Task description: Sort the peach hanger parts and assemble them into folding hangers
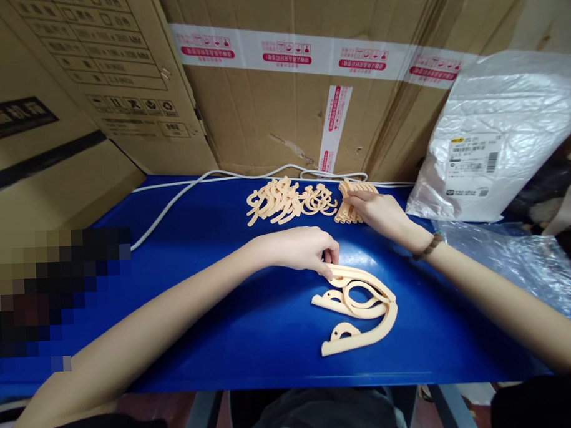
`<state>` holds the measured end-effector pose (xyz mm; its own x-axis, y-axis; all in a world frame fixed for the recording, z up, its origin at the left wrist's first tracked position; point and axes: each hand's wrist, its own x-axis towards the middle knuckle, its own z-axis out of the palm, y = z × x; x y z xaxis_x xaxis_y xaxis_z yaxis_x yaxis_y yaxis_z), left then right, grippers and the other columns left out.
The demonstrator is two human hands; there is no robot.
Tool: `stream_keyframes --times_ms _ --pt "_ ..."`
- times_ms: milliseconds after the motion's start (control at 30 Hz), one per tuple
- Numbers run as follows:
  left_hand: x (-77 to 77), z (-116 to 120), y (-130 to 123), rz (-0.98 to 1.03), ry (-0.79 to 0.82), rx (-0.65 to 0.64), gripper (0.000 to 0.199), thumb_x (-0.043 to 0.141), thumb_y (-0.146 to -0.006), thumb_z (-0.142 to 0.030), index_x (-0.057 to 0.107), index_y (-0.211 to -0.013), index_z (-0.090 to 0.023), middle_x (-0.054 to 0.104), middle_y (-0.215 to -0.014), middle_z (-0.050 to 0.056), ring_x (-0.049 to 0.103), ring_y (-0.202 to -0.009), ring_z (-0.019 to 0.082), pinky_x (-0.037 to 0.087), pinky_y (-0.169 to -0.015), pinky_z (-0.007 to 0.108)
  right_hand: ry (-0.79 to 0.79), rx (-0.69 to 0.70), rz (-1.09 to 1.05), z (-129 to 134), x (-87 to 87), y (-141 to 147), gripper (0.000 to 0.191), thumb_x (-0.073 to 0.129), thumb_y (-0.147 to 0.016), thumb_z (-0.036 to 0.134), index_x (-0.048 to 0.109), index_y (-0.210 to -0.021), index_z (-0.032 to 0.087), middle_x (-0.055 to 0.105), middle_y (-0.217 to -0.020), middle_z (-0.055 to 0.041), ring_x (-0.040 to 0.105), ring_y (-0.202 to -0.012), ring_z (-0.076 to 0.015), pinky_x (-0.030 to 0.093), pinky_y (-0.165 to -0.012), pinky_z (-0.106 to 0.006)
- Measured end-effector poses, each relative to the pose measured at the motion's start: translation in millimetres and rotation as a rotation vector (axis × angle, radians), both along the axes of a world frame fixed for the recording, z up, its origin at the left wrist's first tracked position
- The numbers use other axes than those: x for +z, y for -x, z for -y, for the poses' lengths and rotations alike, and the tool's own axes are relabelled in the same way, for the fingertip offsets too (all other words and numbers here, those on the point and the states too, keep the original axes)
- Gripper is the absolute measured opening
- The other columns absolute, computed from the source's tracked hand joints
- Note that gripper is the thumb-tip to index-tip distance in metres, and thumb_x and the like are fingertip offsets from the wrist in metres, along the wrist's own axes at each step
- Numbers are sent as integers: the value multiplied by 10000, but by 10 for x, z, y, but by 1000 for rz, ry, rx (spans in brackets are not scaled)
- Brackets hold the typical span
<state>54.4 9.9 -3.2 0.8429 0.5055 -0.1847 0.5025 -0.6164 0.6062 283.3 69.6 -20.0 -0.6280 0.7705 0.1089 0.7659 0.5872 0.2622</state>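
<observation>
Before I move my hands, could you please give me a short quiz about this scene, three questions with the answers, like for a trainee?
1. True or false: the left hand touches the curved cream part that lies nearer to the person than the piles.
2. Which wrist wears the brown bracelet?
A) left
B) right
C) both
3. Fill in the missing word: the right hand is at the row of cream parts, which lies on the ____ table surface.

Key: 1 true; 2 B; 3 blue.
</observation>
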Motion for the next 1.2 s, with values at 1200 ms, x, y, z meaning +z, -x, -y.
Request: stream_keyframes --times_ms 1200 --pt "33 20 18 100 -45 66 101 542 -900 -170 624 -957 -150 668 -901 30 593 -773 136 422 -675 249 -92 -17 -200 122 70 34 502 394 -952 128 462 -1448 168 574 -1385 -140 641 -1072 -253 492 -678 -299"
